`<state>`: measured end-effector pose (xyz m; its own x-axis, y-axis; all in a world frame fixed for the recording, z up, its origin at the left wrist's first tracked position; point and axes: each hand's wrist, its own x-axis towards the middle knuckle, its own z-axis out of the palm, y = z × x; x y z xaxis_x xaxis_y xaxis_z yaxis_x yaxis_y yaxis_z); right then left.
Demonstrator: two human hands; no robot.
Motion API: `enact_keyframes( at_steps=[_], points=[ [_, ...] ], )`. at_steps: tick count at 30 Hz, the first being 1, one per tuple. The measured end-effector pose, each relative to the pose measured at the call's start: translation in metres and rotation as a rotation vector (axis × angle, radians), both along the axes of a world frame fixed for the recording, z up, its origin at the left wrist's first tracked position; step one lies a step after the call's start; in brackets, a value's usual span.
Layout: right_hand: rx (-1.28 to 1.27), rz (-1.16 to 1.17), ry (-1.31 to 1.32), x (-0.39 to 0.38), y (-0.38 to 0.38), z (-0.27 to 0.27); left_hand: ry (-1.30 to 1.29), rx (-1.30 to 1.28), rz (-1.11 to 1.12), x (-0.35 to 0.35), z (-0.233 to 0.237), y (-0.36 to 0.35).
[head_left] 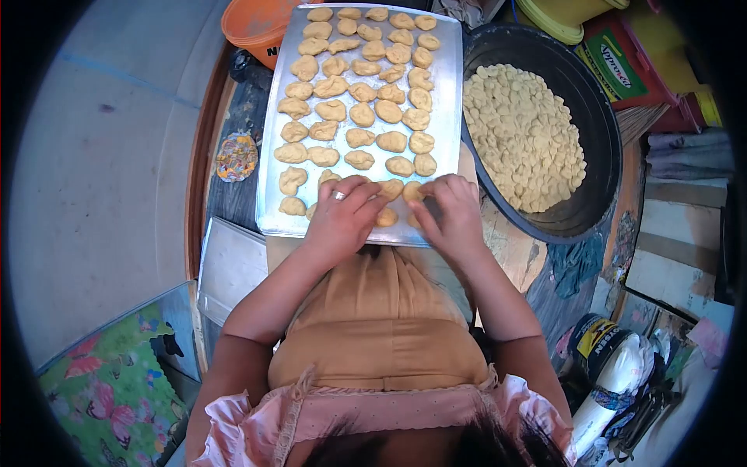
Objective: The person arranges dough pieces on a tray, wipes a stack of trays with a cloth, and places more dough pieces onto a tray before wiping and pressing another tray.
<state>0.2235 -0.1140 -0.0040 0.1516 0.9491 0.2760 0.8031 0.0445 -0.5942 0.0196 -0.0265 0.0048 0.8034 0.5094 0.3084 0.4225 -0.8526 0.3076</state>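
A silver tray (272,179) holds many rough lumps of pale dough (362,115) in rows. Over the near part of the tray, my left hand (346,214) is bent with its fingertips against a dough lump (391,189); its fingers are pressed together and it wears a ring. My right hand (451,212) is closed around a dough piece (414,191) at the tray's near right, thumb and fingers touching it. More lumps lie partly hidden beneath my left hand. Right of the tray, a large black basin (603,140) holds a heap of small dough pieces (525,136).
An orange bucket (253,27) stands behind the tray's far left corner. A colourful round mat (236,156) lies left of the tray, and another metal tray (231,265) is at the near left. Yellow and red containers (615,62) stand behind the basin. A dark cloth (574,265) lies below it.
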Motion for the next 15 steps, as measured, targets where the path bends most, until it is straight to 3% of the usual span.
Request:
enact_keyframes(
  at_steps=[5, 11, 15],
  points=[
    [-0.049, 0.016, 0.024, 0.009, -0.016, -0.002, -0.001, 0.087, -0.056, 0.047, -0.006, 0.019],
    [-0.013, 0.007, 0.040, 0.015, -0.015, 0.000, 0.289, 0.016, -0.131, 0.052, -0.002, 0.047],
    [-0.042, 0.060, 0.024, 0.016, -0.015, -0.004, 0.177, 0.016, -0.131, 0.046, -0.006, 0.051]
  ],
)
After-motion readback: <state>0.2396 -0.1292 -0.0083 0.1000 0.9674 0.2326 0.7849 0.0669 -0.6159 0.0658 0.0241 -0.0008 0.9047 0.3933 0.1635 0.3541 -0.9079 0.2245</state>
